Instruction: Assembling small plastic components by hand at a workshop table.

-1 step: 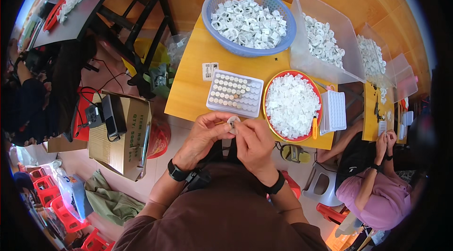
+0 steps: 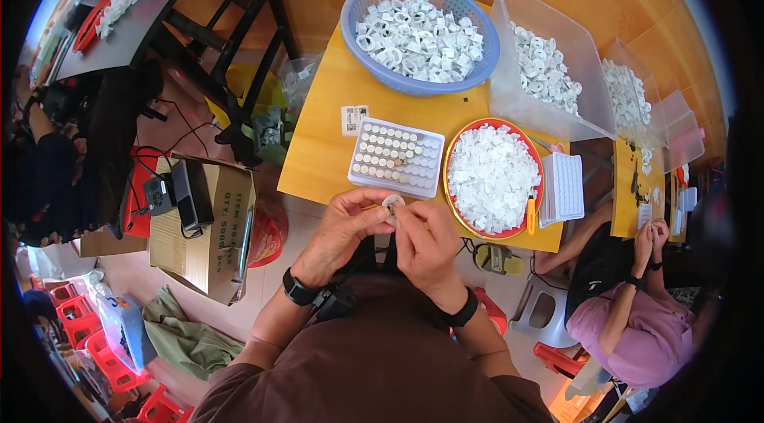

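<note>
Close to the table's near edge, my left hand (image 2: 348, 230) pinches a small round white plastic part (image 2: 392, 202) between thumb and fingers. My right hand (image 2: 427, 248) is closed at the part's right side, its fingertips pressed against it. The fingers cover much of the piece, so its finer shape is hidden. Just beyond both hands sits a white tray (image 2: 388, 182) with rows of round wells, many holding small whitish discs. To the right of it, a red-rimmed round tray (image 2: 450, 204) is heaped with small white plastic pieces (image 2: 493, 176).
A blue basket (image 2: 354, 49) of white ring-shaped parts and a clear bin (image 2: 585, 124) stand at the back of the yellow table (image 2: 318, 160). Stacked white trays (image 2: 563, 184) and an orange-handled tool (image 2: 531, 214) lie right. A co-worker (image 2: 629, 327) sits far right; a cardboard box (image 2: 199, 256) stands left.
My right hand's fingers have shifted very slightly left at the white plastic part. Everything else looks the same.
</note>
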The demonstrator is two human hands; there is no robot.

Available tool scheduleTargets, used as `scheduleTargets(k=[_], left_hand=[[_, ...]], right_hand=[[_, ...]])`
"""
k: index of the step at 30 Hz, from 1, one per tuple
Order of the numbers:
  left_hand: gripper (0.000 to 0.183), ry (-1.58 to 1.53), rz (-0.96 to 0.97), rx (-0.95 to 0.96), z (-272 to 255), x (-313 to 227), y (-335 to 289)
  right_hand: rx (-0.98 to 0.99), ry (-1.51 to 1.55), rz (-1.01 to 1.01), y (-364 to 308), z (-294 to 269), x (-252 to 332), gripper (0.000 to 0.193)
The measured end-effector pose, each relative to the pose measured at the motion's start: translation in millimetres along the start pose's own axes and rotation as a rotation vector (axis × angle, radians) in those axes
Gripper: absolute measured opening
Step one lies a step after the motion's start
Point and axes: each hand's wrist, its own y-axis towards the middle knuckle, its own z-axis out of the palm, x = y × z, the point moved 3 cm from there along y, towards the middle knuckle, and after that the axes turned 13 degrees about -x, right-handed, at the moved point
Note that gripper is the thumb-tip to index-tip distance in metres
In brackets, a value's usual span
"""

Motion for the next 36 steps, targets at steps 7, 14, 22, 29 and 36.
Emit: scheduleTargets(k=[7, 14, 22, 29, 36], left_hand=[[0.024, -0.093, -0.008, 0.037, -6.4, -1.5, -2.1], [0.024, -0.14, 0.009, 0.017, -11.1, -3.0, -3.0], [0.023, -0.162, -0.003, 0.014, -15.3, -4.6, -3.0], [0.023, -0.161, -0.014, 0.031, -15.7, -4.1, -1.8], [0.024, -0.158, -0.012, 0.026, -16.8, -3.5, -2.8]], right_hand=[[-0.032, 0.119, 0.16, 13.9, -0.5, -11.5, 0.019], [0.029, -0.001, 0.274, 21.8, 27.0, -54.7, 0.013], [0.141, -0.13, 0.076, 23.5, 34.1, -53.8, 0.012], [0.216, -0.087, -0.04, 31.5, 32.9, -52.8, 0.014], [0.378, -0.088, -0.135, 37.5, 31.0, -54.1, 0.016]])
